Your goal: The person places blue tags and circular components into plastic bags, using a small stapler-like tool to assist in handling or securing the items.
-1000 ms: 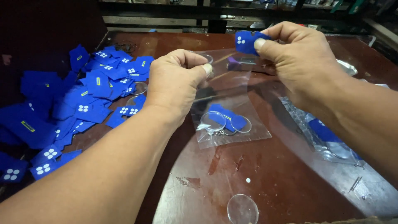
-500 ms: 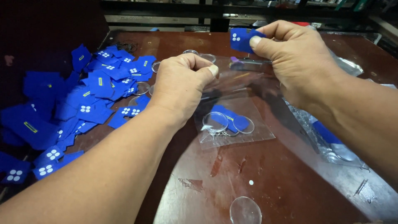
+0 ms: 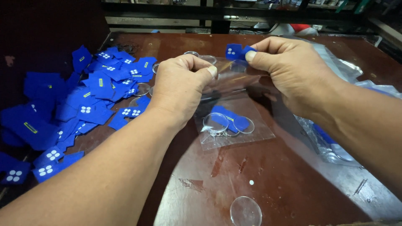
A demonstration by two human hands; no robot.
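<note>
Both hands were raised over the dark red-brown table, and between them hung a small clear plastic bag. The left hand had its fingers curled in, thumb pressed against the forefinger, pinching the bag's near left edge. The right hand gripped the bag's other side, and its thumb and forefinger were also pressed together on a small blue tag with white dots, held at the top of the bag; whether the tag was already partly inside the opening could not be told.

Right beneath the held bag, flat on the table, lay a second clear bag, with blue round pieces, a clear disc and a small metal ring showing through the plastic. A loose clear round disc sat on the table nearer the person, well apart from the hands. To the left a wide scatter of blue tags covered that side of the table, many showing white dots and some a yellow bar, with a few clear discs mixed in at its edge. To the right, under the right forearm, lay a heap of crinkled clear plastic bags, some with blue pieces inside.
</note>
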